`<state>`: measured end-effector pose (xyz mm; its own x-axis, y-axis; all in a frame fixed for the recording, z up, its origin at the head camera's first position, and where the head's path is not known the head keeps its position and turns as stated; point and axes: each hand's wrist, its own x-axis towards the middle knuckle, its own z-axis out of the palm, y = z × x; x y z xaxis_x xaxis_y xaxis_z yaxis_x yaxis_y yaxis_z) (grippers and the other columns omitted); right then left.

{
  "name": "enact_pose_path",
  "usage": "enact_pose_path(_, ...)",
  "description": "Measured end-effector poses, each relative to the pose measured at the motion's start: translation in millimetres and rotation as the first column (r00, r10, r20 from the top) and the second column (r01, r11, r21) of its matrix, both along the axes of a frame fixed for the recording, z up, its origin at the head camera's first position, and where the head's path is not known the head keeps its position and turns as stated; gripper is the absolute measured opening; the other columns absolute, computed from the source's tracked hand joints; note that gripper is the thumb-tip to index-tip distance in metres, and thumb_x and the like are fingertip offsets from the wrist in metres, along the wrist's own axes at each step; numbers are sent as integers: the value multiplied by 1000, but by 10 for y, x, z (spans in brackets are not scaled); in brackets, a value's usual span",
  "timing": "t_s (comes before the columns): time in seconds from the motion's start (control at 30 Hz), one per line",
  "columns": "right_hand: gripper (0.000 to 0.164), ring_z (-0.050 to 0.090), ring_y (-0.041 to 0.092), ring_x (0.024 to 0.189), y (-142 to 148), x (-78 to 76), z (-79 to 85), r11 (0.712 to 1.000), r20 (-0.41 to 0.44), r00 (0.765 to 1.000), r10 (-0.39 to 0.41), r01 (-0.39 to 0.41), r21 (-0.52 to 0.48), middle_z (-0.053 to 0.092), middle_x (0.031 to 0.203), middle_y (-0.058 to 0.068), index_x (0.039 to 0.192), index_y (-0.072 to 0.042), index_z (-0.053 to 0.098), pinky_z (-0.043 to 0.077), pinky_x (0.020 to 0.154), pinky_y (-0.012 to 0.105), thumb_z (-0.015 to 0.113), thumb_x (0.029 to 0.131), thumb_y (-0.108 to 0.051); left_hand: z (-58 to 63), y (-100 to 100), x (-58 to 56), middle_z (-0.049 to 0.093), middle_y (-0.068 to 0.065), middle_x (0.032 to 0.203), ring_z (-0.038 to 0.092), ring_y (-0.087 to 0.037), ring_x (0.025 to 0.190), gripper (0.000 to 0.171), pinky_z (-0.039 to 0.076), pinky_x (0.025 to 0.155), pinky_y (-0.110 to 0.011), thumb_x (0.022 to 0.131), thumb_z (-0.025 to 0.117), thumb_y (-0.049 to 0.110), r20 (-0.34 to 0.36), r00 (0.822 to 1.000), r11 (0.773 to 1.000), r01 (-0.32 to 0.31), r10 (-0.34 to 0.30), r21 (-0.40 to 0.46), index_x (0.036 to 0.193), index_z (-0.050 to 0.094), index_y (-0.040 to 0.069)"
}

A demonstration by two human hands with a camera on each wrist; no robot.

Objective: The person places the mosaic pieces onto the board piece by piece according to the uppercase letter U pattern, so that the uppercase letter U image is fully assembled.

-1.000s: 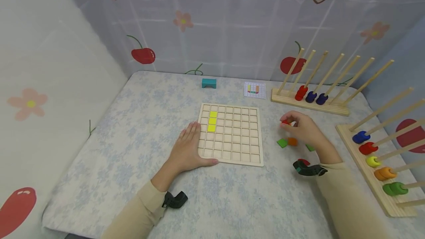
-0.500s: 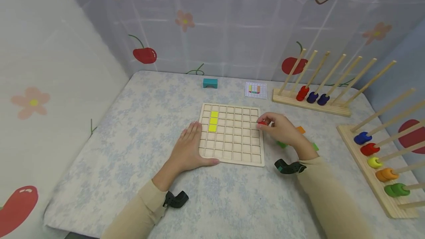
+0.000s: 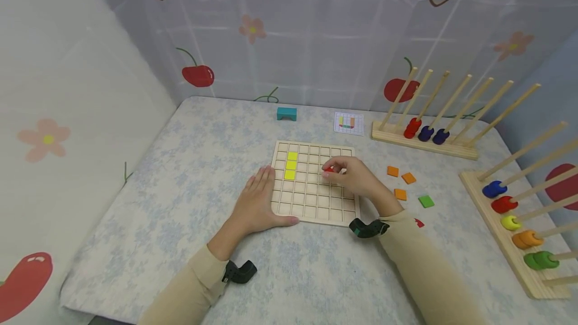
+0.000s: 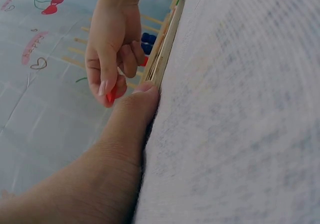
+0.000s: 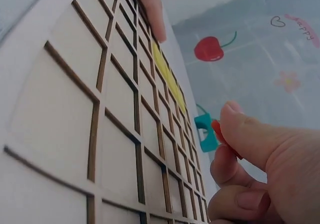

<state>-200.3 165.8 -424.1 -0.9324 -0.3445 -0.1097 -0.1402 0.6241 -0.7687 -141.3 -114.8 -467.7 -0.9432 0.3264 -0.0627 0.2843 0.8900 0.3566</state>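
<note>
A wooden grid board (image 3: 311, 204) lies flat on the table. Three yellow tiles (image 3: 291, 165) fill neighbouring cells of one column near its left side. My left hand (image 3: 253, 202) rests with straight fingers against the board's left edge, its thumb at the front edge. Over the right part of the board, my right hand (image 3: 354, 177) pinches a small red tile (image 5: 223, 136) between thumb and index finger. The left wrist view also shows the red tile (image 4: 111, 94) at the fingertips, above the board. Part of the right-side cells is hidden beneath this hand.
Right of the board lie several orange tiles (image 3: 400, 194), a green tile (image 3: 426, 201) and a red piece (image 3: 419, 222) partly behind the sleeve. Behind stand a teal block (image 3: 286, 114) and a pattern card (image 3: 349, 124). Two peg racks (image 3: 424, 145) with beads border the right side.
My right hand has carried the red tile leftward from the loose tiles to above the board, uncovering the orange and green tiles. The left hand has stayed at the board's edge.
</note>
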Motion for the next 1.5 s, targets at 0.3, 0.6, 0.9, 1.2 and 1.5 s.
enact_pose_path(0.3, 15, 56, 20, 87, -147, 17, -33, 999, -13, 999, 38, -38, -18, 66, 100, 6, 110, -12, 69, 47, 75, 31, 66, 97, -19, 12, 3, 6, 1, -10, 169, -1, -23, 157, 144, 7, 127, -45, 61, 52, 96, -2, 1000, 1000, 4, -4, 3, 160, -1, 6)
enact_pose_path(0.6, 9, 58, 19, 83, -308, 38, -38, 996, 24, 998, 63, -61, -59, 67, 92, 2, 95, -17, 70, 47, 69, 30, 75, 90, -23, 10, -2, 7, 1, -9, 169, -1, -22, 157, 143, 7, 127, -44, 61, 51, 97, -1, 1000, 1000, 2, -2, -11, 160, -1, 6)
enact_pose_path(0.9, 11, 60, 17, 84, -603, 93, -22, 998, 12, 999, 52, -52, -48, 69, 91, 0, 93, -16, 69, 48, 72, 29, 76, 88, -22, -9, -4, -1, 1, -9, 169, -1, -22, 157, 145, 7, 127, -44, 59, 43, 102, -13, 1000, 1000, 6, -6, -13, 160, 0, 7)
enact_pose_path(1.2, 11, 60, 14, 76, -838, 148, -102, 999, -39, 999, 38, -39, -37, 68, 85, -3, 92, -19, 69, 48, 69, 28, 78, 87, -24, -6, -6, 5, 2, -10, 169, -1, -23, 157, 145, 8, 127, -45, 59, 42, 102, -23, 1000, 1000, 14, -14, -13, 159, 1, 6)
enact_pose_path(1.5, 11, 55, 13, 73, -922, 190, -133, 1000, -89, 996, 27, -28, -10, 63, 80, -3, 88, -19, 69, 45, 67, 28, 78, 87, -25, 3, -7, 8, 2, -10, 168, -1, -23, 156, 144, 7, 127, -45, 61, 46, 100, -21, 1000, 1000, 20, -21, -18, 159, 1, 5)
